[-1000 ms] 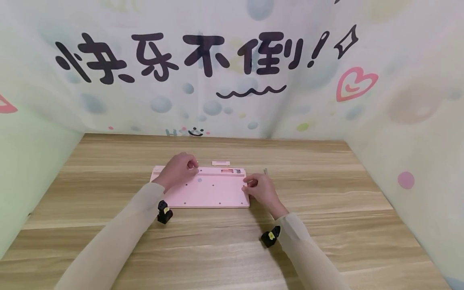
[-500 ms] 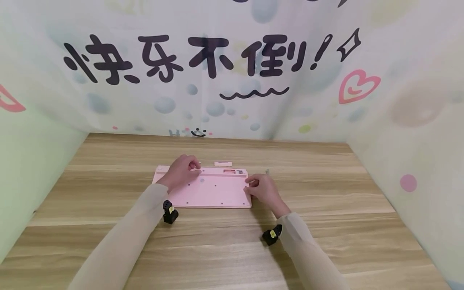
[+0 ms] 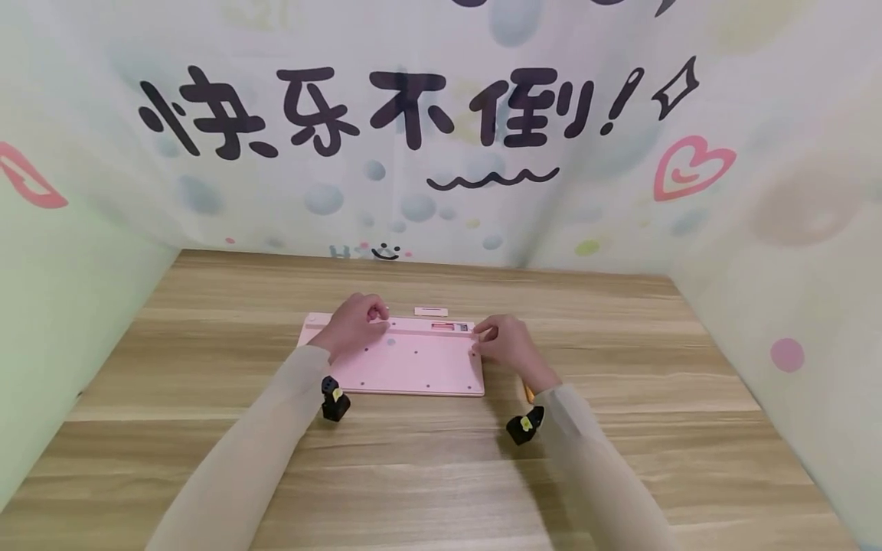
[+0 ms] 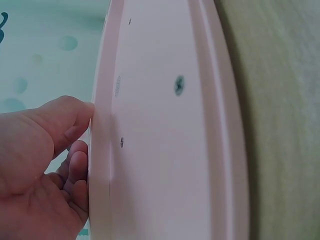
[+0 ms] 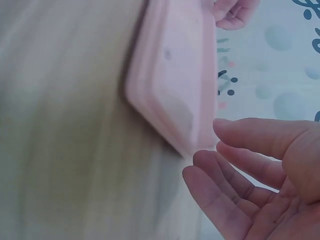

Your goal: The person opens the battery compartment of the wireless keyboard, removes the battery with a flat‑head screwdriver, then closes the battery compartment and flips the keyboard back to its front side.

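Now the desk [image 3: 413,474] bears a pink keyboard [image 3: 403,367], underside up, between two hands. The left hand [image 3: 354,327] stays at its back edge, fingers curled; whether it grips, I can't tell. The right hand [image 3: 511,347] has slid up the keyboard's right end to the back corner, its fingers loose with nothing between them. That brings it beside the uncovered battery slot [image 3: 451,327], seemingly the busy spot; the lid [image 3: 430,311] lies just behind. An orange strip [image 3: 528,393] now shows by the right wrist.
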Available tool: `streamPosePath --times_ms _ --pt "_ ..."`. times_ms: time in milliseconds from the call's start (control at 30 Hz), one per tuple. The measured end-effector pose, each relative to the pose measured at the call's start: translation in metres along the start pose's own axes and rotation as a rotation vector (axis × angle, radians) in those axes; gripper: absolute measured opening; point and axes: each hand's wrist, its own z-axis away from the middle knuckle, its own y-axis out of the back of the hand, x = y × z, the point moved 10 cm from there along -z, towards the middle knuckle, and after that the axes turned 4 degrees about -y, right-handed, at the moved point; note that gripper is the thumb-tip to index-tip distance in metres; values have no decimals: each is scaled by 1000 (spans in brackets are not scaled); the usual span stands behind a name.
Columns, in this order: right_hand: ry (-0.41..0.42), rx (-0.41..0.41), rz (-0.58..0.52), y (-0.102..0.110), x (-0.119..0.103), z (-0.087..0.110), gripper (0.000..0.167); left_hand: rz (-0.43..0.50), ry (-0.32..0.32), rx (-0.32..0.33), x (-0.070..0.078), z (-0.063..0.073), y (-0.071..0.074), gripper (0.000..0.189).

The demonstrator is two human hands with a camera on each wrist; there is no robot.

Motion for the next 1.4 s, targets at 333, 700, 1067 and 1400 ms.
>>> streamPosePath --times_ms 333,700,1067,1400 --pt "37 -25 17 12 -19 -10 28 -10 6 -6 2 0 1 12" --pt "86 -61 141 17 -41 -29 27 1 11 -20 2 -1 -1 12" --pt "114 -159 184 9 -54 -42 31 -6 21 -21 0 0 -2 10" --pt "127 -182 176 3 -63 -53 33 -11 3 -14 1 -2 0 10"
